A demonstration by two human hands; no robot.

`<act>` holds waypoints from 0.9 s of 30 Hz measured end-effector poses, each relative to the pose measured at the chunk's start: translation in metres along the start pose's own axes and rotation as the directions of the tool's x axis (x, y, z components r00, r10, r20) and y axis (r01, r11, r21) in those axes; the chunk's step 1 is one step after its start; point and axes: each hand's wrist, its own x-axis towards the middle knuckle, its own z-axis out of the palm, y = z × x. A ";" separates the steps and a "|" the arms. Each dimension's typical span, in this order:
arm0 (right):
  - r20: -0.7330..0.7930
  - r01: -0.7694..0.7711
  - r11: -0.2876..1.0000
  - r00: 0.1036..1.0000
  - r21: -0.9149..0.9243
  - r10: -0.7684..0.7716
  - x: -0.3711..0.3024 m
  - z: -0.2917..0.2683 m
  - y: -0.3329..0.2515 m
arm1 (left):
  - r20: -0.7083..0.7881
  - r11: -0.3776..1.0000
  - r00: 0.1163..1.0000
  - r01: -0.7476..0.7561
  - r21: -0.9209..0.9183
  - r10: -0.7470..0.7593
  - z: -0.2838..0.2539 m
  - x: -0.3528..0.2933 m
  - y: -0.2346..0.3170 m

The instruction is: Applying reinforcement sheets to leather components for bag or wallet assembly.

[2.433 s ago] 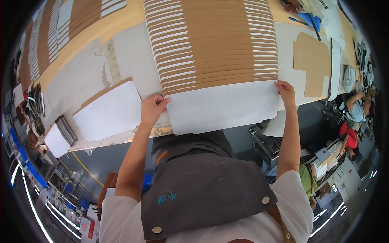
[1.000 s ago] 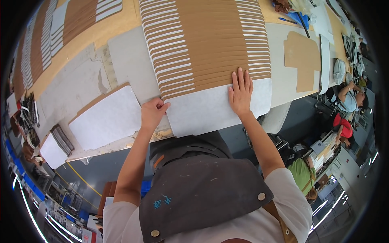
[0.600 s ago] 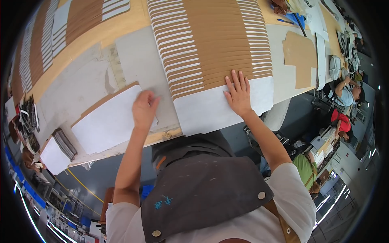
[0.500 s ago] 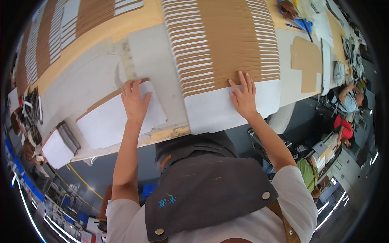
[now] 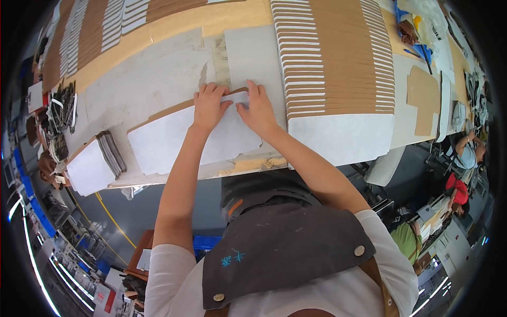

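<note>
A long white sheet [image 5: 174, 140] with a brown strip along its far edge lies flat on the table in front of me. My left hand [image 5: 211, 108] rests on its far edge, fingers bent over the brown strip and thumb apart on the white surface. Close beside it, my right hand [image 5: 257, 113] touches the same edge near the sheet's right end, with thumb and fingers spread. To the right lies a long row of overlapping brown pieces with white ends [image 5: 348, 63]; the nearest shows a broad white face [image 5: 338, 138].
A stack of white-faced pieces [image 5: 95, 166] stands at the table's left front edge. More overlapping brown and white rows [image 5: 100, 31] lie at the far left. On the right are a brown cut-out shape [image 5: 422, 98] and a blue pen [image 5: 412, 53]. Other people sit farther right.
My right hand has left the overlapping row and moved left to the white sheet's far edge. My left fingers are now bent over that edge. The whole view has shifted, with things appearing farther right.
</note>
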 end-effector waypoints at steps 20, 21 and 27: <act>0.210 -0.569 0.673 0.815 0.472 0.541 -0.101 -0.299 0.089 | 0.622 0.931 0.769 0.106 -0.348 0.145 -0.089 -0.028 0.041; 0.184 -0.579 0.660 0.801 0.479 0.569 -0.105 -0.324 0.110 | 0.680 0.911 0.722 0.187 -0.367 0.126 -0.068 -0.024 0.065; 0.068 -0.633 0.707 0.758 0.315 0.649 -0.088 -0.376 0.208 | 0.677 0.805 0.736 0.409 -0.429 -0.013 0.052 -0.020 0.128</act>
